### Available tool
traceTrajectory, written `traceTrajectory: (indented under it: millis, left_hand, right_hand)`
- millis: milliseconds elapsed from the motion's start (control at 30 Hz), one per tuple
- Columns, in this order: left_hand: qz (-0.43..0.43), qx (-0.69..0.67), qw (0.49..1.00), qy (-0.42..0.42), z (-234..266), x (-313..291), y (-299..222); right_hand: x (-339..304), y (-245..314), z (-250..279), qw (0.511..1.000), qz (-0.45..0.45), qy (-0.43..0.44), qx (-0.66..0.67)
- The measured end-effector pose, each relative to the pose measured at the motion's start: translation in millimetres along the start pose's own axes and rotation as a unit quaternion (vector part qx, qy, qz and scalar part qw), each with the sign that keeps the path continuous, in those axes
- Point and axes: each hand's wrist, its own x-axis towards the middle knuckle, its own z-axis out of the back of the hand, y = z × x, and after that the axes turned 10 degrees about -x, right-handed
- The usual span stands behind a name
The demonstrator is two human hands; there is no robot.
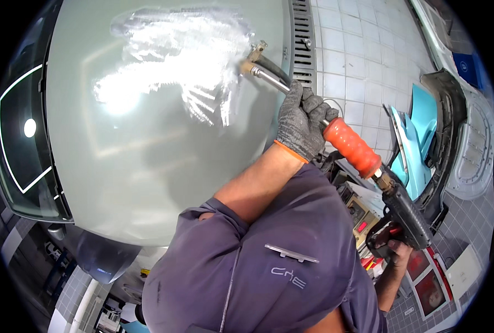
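Note:
A slide-hammer dent puller gun [349, 147] runs slantwise across the view, with a ribbed orange-red sleeve, a metal shaft and a black pistol body. My left hand [304, 119], in a grey knit glove with an orange cuff, is closed round its shaft between the brass-coloured tip and the sleeve. My right hand [401, 251] looks bare and is wrapped on the pistol handle at lower right, fingers partly hidden. The tip meets the right edge of a shiny, scraped patch [169, 66] on the grey-green car hood [141, 183]; whether it touches, I cannot tell.
The car's windshield [25, 133] lies left of the hood. A slotted floor grate [302, 39] and white tiles [363, 61] run along its right. Right of the gun stand turquoise panels [422, 125] and a dark bumper [452, 100]. A red-and-white tail light [430, 288] lies at lower right.

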Motion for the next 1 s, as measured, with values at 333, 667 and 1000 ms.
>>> traceTrajectory:
  millis: [333, 667, 1000]
  left_hand:
    - [-0.009, 0.003, 1.000, 0.008, -4.9, 19.7, -21.7]
    - [-0.040, 0.032, 0.999, -0.012, -6.1, 11.3, 1.4]
    - [0.003, 0.060, 0.997, 0.047, 13.6, 6.4, 7.1]
  right_hand:
    - [27.4, 27.8, -43.6, 0.999, -0.018, -0.001, 0.035]
    - [29.0, 37.8, -45.7, 0.999, -0.013, 0.000, 0.030]
    - [22.8, 17.6, -44.4, 0.999, -0.041, 0.004, 0.034]
